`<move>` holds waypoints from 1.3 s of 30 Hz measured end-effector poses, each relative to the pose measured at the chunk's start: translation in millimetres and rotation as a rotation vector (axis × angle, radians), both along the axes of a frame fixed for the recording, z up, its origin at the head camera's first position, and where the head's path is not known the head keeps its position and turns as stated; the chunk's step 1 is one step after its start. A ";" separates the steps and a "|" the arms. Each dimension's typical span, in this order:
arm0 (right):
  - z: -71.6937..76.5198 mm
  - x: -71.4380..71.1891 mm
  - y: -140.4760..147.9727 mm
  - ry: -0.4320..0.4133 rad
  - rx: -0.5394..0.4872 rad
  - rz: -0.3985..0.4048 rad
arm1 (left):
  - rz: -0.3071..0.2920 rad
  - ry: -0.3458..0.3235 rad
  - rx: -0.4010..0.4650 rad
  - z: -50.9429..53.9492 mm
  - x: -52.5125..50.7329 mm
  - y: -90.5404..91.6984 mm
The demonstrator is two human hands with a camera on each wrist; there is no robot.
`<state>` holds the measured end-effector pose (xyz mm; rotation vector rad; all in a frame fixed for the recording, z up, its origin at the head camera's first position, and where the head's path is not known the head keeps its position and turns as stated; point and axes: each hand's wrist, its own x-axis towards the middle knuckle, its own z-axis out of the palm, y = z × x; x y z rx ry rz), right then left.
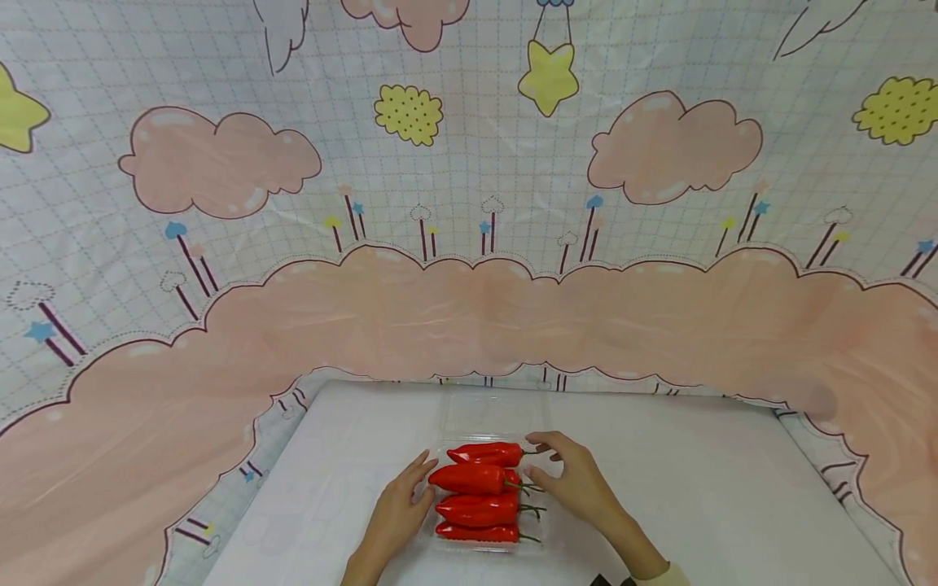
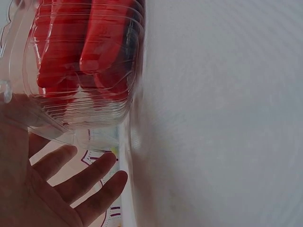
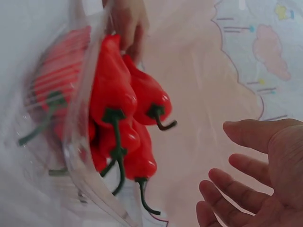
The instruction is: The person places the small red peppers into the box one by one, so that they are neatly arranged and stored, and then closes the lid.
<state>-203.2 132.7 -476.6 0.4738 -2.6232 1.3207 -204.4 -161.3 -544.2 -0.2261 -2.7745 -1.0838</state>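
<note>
Several glossy red peppers point(image 1: 479, 478) with green stems lie piled in a clear plastic clamshell box point(image 1: 487, 548), stems toward the right. In the head view, my left hand point(image 1: 394, 513) is at the box's left side, fingers spread near the pepper tips. The left wrist view shows the left hand point(image 2: 45, 194) with its fingers extended beside the ribbed box wall; whether it touches the box I cannot tell. My right hand point(image 1: 579, 480) hovers by the stems on the right. Seen in the right wrist view, the right hand point(image 3: 284, 175) has spread, relaxed fingers, apart from the peppers point(image 3: 113, 94).
The clear lid point(image 1: 493, 413) lies folded back behind the box on a white table point(image 1: 659, 464). A patterned cloth point(image 1: 550, 321) with clouds and stars surrounds the table's back and sides. A small dark object point(image 1: 601, 580) shows at the bottom edge by the right forearm.
</note>
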 end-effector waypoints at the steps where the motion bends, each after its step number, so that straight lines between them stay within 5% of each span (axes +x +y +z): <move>1: 1.6 -0.8 1.9 0.004 -0.008 -0.015 | 0.000 0.001 0.001 0.1 0.2 0.1; 11: 0.5 -14.8 24.6 0.032 -0.037 -0.072 | -0.012 0.024 -0.014 0.0 -0.1 -0.9; 39: -27.6 -56.1 47.4 -0.196 -0.181 -0.131 | -0.014 0.006 0.009 -2.9 -1.9 -1.5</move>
